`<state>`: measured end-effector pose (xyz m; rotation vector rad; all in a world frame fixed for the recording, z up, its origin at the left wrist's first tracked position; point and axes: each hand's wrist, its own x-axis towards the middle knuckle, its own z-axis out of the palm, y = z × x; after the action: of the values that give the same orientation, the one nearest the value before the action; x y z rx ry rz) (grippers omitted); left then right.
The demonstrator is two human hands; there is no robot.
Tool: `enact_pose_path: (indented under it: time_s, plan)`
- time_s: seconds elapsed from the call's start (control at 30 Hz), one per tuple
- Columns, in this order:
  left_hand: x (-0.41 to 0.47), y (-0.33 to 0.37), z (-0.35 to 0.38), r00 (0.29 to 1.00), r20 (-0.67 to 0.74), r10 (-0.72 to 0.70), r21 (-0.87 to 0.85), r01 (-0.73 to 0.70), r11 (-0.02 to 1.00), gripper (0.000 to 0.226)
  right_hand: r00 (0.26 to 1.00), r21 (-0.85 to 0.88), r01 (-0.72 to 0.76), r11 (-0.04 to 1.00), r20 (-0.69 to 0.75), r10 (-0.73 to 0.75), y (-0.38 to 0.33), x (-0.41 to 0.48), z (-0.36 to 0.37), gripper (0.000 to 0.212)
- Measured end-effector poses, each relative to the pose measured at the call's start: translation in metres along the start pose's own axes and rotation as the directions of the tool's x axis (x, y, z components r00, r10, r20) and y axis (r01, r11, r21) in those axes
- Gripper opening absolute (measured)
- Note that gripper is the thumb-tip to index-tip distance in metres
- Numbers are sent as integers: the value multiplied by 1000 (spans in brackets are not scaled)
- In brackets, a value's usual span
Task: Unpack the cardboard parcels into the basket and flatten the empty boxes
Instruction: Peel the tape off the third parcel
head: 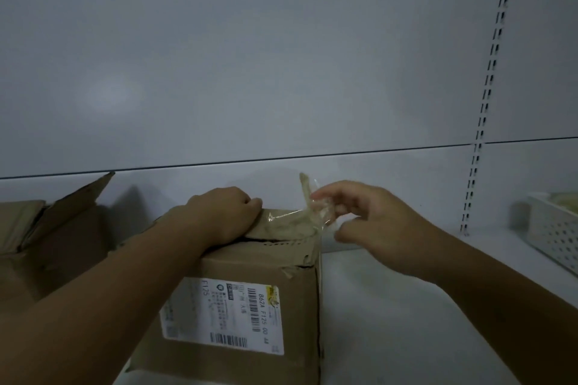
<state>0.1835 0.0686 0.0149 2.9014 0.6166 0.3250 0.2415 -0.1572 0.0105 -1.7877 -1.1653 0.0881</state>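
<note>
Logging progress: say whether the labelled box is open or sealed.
Not open yet: the box flaps are down. The right hand pinches tape peeled off the top while the left hand holds it down.

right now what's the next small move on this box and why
Probably pull the clear tape strip off the brown cardboard box: the right hand pinches its loose end, the rest clings to the top, the left hand holds it.

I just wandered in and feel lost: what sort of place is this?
Probably a shop or stockroom shelving bay: white metal back panels with a slotted upright, a taped cardboard parcel bearing a shipping label on the shelf, and a white perforated basket at the right.
</note>
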Motion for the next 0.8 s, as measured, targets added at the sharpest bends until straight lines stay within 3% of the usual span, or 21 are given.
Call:
enact_pose_path:
  time_s: [0.07, 0.13, 0.3, 0.5, 0.7, 0.8]
  plan:
    - [0, 0, 0, 1000, 0, 3, 3, -3, 1000, 42, 996, -327, 70, 942, 74, -48, 4, 0, 3, 52]
    - [1, 0, 0, 1000, 13, 14, 27, -14, 1000, 43, 991, -430, 130, 893, 90, -101, 5, 2, 5, 57]
    - [0, 1, 1, 1000, -6, 20, 19, -20, 1000, 46, 992, -373, 126, 919, 23, -126, 5, 10, 11, 41]
    - [0, 3, 1, 1000, -13, 16, 10, -16, 1000, 44, 991, -215, 114, 970, 90, -96, 7, 15, 13, 30]
    - [-1, 2, -1, 1000, -7, -3, -11, 3, 1000, 45, 932, -299, 322, 898, -68, -357, -3, 5, 19, 42]
    - [-1, 2, -1, 1000, -3, -6, -13, 6, 1000, 43, 892, 30, 368, 929, -295, -344, -21, 4, 10, 54]
